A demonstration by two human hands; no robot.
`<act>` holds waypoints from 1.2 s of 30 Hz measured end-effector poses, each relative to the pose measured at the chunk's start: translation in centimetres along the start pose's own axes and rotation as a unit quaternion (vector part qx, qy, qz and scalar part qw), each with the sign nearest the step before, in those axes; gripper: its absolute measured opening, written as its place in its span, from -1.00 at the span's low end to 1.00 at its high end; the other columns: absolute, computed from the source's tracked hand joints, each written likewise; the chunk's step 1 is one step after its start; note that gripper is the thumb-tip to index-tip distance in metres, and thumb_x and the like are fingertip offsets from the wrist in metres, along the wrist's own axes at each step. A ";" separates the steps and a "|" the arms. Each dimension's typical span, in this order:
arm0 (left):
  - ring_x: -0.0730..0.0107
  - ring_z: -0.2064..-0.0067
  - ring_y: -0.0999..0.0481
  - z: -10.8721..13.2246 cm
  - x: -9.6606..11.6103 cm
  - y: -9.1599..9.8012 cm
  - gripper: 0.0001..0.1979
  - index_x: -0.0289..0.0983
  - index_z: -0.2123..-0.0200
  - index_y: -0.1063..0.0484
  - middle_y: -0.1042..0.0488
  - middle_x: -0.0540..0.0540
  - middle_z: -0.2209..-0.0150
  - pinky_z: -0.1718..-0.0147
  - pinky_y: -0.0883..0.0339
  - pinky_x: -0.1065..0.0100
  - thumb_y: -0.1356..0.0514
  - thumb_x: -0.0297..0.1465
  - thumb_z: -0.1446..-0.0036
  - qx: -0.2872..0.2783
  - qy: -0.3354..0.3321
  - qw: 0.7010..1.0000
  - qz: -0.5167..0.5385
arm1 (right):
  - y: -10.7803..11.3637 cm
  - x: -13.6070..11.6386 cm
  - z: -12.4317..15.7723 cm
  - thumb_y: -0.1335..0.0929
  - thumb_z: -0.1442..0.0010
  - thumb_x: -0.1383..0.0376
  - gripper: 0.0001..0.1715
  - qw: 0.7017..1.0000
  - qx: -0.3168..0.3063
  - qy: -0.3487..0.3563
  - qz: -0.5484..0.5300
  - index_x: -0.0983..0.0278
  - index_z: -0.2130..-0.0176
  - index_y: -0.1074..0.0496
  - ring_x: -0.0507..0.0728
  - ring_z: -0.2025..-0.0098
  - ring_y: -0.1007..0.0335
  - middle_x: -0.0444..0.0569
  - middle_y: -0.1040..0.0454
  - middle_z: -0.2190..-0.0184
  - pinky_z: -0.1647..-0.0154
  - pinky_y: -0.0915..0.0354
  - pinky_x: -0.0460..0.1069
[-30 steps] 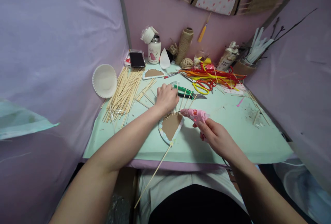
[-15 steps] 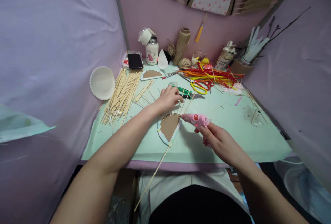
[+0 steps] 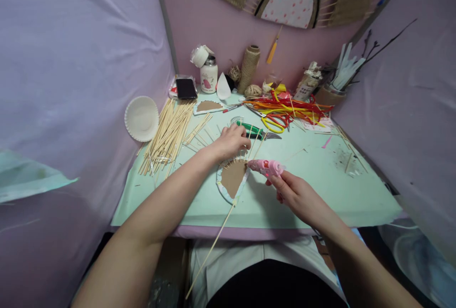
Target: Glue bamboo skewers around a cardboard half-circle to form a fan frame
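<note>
My right hand point(image 3: 294, 191) grips a pink glue gun point(image 3: 266, 167). Its nozzle points left and meets the upper right edge of a brown cardboard piece point(image 3: 233, 178) with a pale, puffy rim. Thin wooden sticks point(image 3: 257, 142) fan out from the top of this piece, and one long stick point(image 3: 212, 249) runs from its lower tip past the table's front edge. Above the cardboard, my left hand point(image 3: 234, 141) is closed, its fingers curled down among the upright sticks; its fingertips are partly hidden. Just behind that hand lie green-handled pruning shears point(image 3: 254, 130).
A heap of sticks point(image 3: 170, 132) lies left, near a white paper bowl point(image 3: 141, 118). Scissors point(image 3: 272, 124) and red, orange and yellow pipe cleaners point(image 3: 302, 108) lie at the back. A phone point(image 3: 185, 88), a jar point(image 3: 208, 78) and a twine spool point(image 3: 250, 66) line the wall.
The camera view has tilted up slightly. My right hand and the glue gun have shifted a little left along the cardboard's edge. My left hand stays nearly in place.
</note>
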State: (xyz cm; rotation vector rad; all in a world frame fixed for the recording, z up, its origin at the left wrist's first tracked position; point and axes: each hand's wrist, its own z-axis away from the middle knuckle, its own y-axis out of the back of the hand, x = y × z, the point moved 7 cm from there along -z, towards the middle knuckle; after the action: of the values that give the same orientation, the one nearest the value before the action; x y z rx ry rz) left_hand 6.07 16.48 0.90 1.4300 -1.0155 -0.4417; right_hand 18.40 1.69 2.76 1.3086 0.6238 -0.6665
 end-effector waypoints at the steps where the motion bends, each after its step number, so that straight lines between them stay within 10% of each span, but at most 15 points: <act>1: 0.11 -0.02 -0.22 0.0 0.0 0.0 -0.78 -0.09 0.23 -0.57 -0.33 -0.13 0.11 0.09 -0.05 0.16 -0.10 -0.36 -0.25 0.000 -0.001 1.000 -0.002 | 0.0 0.0 0.0 -0.16 -0.32 -0.06 -0.51 1.000 -0.002 -0.001 0.001 0.21 0.40 -0.32 0.11 0.52 -0.30 -0.11 -0.36 0.60 0.45 -0.22 -0.01; 36: 0.11 -0.03 -0.22 0.2 1.9 -0.3 -0.71 0.01 0.08 -0.57 -0.33 -0.12 0.08 0.07 -0.05 0.16 -0.13 -0.42 -0.25 -0.018 -0.046 0.999 -0.014 | -0.1 0.0 0.1 -0.15 -0.33 -0.04 -0.53 1.000 -0.004 -0.010 0.014 0.22 0.39 -0.31 0.12 0.49 -0.33 -0.10 -0.39 0.57 0.43 -0.23 -0.01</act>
State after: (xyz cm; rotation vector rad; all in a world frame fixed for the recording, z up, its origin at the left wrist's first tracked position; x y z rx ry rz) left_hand 7.04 14.89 1.14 1.4026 -1.0570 -0.5474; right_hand 18.28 1.62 2.71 1.2991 0.5905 -0.6535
